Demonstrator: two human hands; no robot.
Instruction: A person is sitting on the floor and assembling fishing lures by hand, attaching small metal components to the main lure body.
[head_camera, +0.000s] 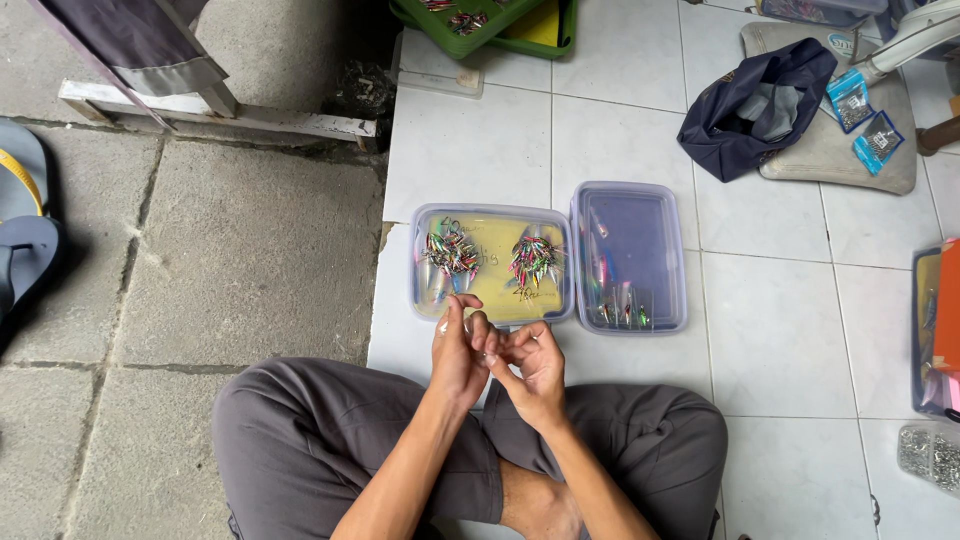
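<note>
I sit cross-legged on the floor in grey trousers. My left hand (461, 348) and my right hand (532, 365) meet just in front of my knees, fingertips pinched together on a tiny item that is too small to make out. Right beyond them lies a clear plastic box with a yellow bottom (492, 296), holding two piles of small colourful lures (452, 251). Beside it on the right sits a second clear, purple-tinted box (640, 235) with a few lures at its near end.
A dark blue bag (745, 125) rests on a grey mat at the back right with small blue packets. Green trays (480, 35) stand at the back. More containers sit at the right edge (935, 330). Sandals (25, 250) lie on the concrete at left.
</note>
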